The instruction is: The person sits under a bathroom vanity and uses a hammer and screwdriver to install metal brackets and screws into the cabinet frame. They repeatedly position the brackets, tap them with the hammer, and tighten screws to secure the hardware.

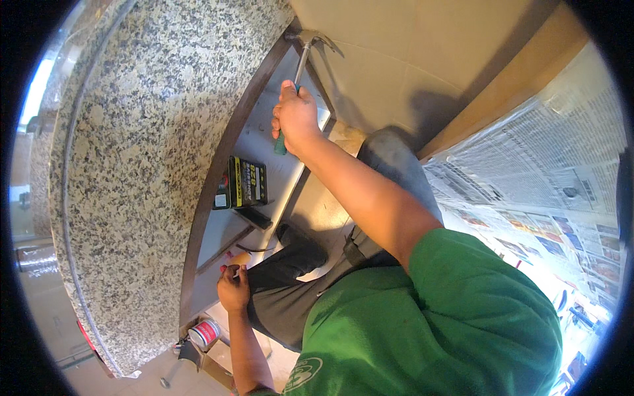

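Observation:
My right hand (pixel 296 119) is wrapped round the green handle of a claw hammer (pixel 302 65). The metal head is at the upper corner of the cabinet's dark brown edge; I cannot tell whether it touches. Lower down, my left hand (pixel 233 289) is closed beside the cabinet's lower part. A bit of red shows at its fingertips, too small to name. Between the two hands, a black and yellow box (pixel 249 182) rests inside the open cabinet (pixel 253 136), with a dark green container (pixel 222 193) against it.
A speckled granite countertop (pixel 152 132) with a curved edge lies on the left. Newspaper (pixel 528 178) covers a surface at the right, beside a wooden edge (pixel 502 86). A red and white can (pixel 205 332) sits near a cardboard box (pixel 216 371) at the lower left. My bent legs fill the middle.

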A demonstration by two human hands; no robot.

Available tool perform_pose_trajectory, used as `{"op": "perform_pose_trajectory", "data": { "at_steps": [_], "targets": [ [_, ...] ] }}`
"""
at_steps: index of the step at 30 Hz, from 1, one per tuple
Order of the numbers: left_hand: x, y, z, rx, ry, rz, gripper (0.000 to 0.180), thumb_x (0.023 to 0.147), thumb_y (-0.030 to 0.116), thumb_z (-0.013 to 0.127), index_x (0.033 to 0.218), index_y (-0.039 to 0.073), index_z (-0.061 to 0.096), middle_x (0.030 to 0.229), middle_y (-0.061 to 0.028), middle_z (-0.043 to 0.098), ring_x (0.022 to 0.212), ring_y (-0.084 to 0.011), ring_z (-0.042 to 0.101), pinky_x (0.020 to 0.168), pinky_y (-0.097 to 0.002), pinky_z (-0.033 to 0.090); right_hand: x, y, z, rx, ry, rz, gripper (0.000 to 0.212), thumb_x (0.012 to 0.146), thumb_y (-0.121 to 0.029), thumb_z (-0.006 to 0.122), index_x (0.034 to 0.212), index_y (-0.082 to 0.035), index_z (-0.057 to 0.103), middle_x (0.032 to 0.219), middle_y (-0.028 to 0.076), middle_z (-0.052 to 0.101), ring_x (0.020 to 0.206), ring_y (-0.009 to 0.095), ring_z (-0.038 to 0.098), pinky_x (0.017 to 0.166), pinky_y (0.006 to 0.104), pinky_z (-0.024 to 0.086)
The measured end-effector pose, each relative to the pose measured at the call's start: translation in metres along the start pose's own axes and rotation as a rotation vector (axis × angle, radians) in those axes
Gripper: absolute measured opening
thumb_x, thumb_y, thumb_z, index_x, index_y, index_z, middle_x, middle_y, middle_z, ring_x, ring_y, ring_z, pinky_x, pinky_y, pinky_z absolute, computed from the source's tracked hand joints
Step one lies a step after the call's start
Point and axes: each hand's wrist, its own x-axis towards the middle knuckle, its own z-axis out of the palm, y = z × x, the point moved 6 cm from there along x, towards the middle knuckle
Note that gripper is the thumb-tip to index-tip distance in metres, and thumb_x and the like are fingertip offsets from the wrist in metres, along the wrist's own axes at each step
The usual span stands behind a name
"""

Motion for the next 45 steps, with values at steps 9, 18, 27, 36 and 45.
{"op": "perform_pose_trajectory", "data": {
  "at_steps": [9,18,27,36,45],
  "targets": [
    [0.0,0.005,-0.002,-0.001,-0.003,-0.016,0.029,0.091,0.033,0.07,0.094,0.004,0.071,0.091,-0.0192,0.072,0.087,-0.0379,0.07,0.078,-0.045,0.054,-0.005,0.004,-0.004,0.069,0.067,-0.06,0.031,0.105,-0.037,0.047,0.09,-0.012,0.041,0.061,0.002,0.041,0.042,0.015,0.039,0.036,0.0343,0.035],
    [-0.003,0.004,-0.004,0.012,0.029,0.028,0.028,0.092,0.032,0.069,0.093,0.004,0.07,0.087,-0.0208,0.071,0.083,-0.0405,0.07,0.075,-0.0473,0.054,-0.008,0.005,-0.017,0.038,0.054,-0.061,0.032,0.105,-0.037,0.048,0.094,-0.008,0.041,0.061,0.003,0.044,0.039,0.015,0.039,0.033,0.0344,0.035],
    [-0.003,0.006,-0.003,0.035,0.04,0.028,0.029,0.091,0.033,0.07,0.093,0.004,0.07,0.088,-0.02,0.072,0.083,-0.0399,0.07,0.076,-0.0467,0.054,-0.007,0.006,-0.009,-0.037,-0.003,0.006,0.032,0.104,-0.037,0.052,0.092,-0.008,0.043,0.063,0.004,0.044,0.042,0.015,0.042,0.037,0.0338,0.04],
    [-0.005,0.014,-0.003,0.034,0.021,0.126,0.017,0.093,0.018,0.064,0.093,0.002,0.067,0.086,-0.0199,0.068,0.082,-0.0426,0.065,0.075,-0.0487,0.051,-0.031,-0.027,-0.074,-0.12,-0.139,0.034,0.014,0.094,-0.016,0.058,0.092,-0.011,0.046,0.063,-0.001,0.042,0.046,0.013,0.041,0.043,0.0308,0.039],
    [0.147,0.306,-0.009,0.29,0.263,0.893,0.042,0.082,0.009,0.06,0.123,0.0,0.062,0.135,-0.0167,0.059,0.132,-0.0343,0.049,0.117,-0.0487,0.032,0.004,0.076,-0.133,-0.523,-0.128,0.479,0.012,0.092,-0.012,0.059,0.093,-0.01,0.047,0.064,0.003,0.045,0.044,0.016,0.043,0.036,0.0354,0.034]
  ]
}}
